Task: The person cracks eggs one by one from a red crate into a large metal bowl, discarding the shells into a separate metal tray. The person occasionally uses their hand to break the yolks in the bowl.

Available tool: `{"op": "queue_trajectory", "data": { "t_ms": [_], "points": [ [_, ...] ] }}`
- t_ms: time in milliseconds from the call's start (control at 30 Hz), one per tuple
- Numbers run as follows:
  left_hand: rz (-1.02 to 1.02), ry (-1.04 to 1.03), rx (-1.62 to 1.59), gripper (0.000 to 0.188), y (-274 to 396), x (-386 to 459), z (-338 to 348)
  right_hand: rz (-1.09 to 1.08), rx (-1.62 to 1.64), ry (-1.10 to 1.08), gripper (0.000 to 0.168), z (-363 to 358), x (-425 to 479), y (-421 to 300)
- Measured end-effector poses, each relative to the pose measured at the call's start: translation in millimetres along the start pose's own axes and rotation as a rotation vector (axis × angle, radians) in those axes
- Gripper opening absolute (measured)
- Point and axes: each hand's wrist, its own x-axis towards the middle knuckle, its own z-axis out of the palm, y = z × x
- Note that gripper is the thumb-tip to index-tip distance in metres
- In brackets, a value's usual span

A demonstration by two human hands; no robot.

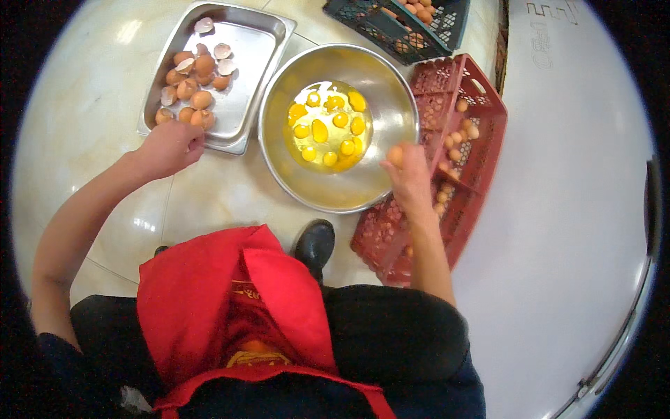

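My right hand [411,170] grips a brown egg [395,155] over the right rim of a round stainless steel bowl [390,110]. Inside the bowl lies a pool of clear egg white [324,112] with several egg yolks [320,131] in it, most of them round. My left hand [170,149] is at the near edge of a rectangular steel pan [251,68], its fingers curled. Whether anything is inside those fingers is hidden. Several broken brown eggshells [204,65] are heaped in the pan's left half, some with their pale insides up.
A red plastic crate [484,152] with several eggs [454,139] stands right of the bowl. Behind it is a dark green crate [387,31] of eggs. A large white panel [555,183] borders the right side. A black boot [315,243] rests on the tiled floor [230,194] near the bowl.
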Motion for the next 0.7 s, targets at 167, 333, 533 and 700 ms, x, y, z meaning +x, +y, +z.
{"op": "queue_trajectory", "data": {
  "t_ms": [167, 333, 533, 700],
  "points": [
    [-0.059, -0.031, 0.021, 0.012, -3.1, -4.1, -6.3, 0.141, -0.14, -0.168, 0.048, 7.7, 21.6, -24.1],
    [-0.075, -0.057, 0.016, 0.012, -5.5, -3.6, -6.1, 0.148, -0.198, -0.141, 0.052, -18.8, 47.8, -52.9],
    [-0.085, -0.072, 0.003, 0.014, -5.5, -9.1, 1.8, -0.077, 0.519, -0.002, 0.058, -70.5, 104.4, -130.6],
    [-0.04, -0.069, -0.036, 0.012, 11.2, -5.8, -9.7, 0.383, 0.426, 0.259, 0.028, -98.9, 79.7, -30.0]
  ]
}}
